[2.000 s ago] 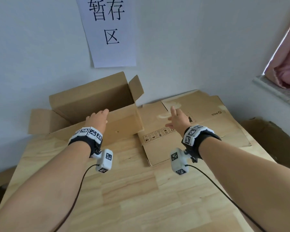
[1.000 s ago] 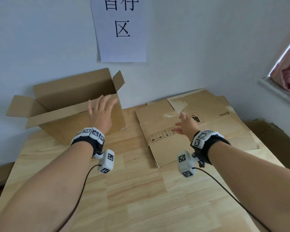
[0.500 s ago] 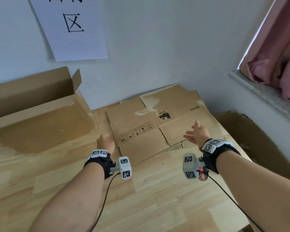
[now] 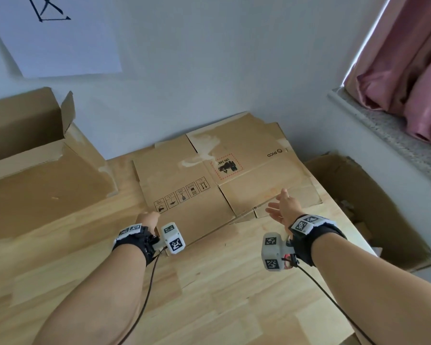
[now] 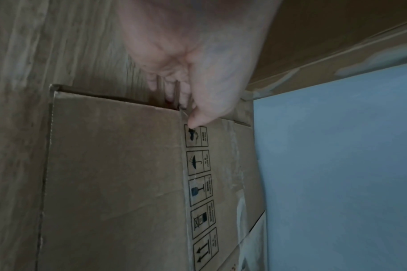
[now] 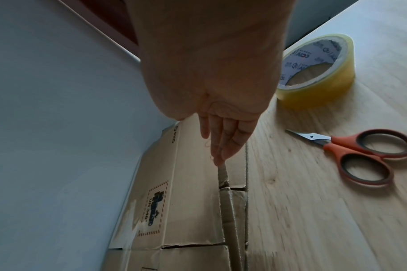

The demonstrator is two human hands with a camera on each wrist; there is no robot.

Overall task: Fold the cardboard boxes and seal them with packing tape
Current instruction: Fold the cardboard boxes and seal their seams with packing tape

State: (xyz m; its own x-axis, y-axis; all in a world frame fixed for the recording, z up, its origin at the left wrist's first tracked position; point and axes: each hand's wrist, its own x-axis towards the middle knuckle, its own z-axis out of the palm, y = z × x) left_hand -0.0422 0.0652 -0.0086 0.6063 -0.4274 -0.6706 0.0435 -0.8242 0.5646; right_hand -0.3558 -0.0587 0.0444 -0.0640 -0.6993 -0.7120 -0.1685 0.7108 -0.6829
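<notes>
Flattened cardboard box (image 4: pixel 184 195): left hand (image 4: pixel 147 220) fingers (image 5: pixel 172 91) curl around its near edge to lift; right hand (image 4: pixel 283 207) fingers (image 6: pixel 223 139) straight, empty, reaching alongside.

Head cam looks down from above; both wrist cams close-up, all sharing the flattened box (image 4: pixel 184 195)

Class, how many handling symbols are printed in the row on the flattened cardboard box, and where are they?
5 handling symbols, one row on the flattened box, running from the left hand, whose thumb tip overlaps the first, toward the red-dashed label. None seem hidden.
</notes>
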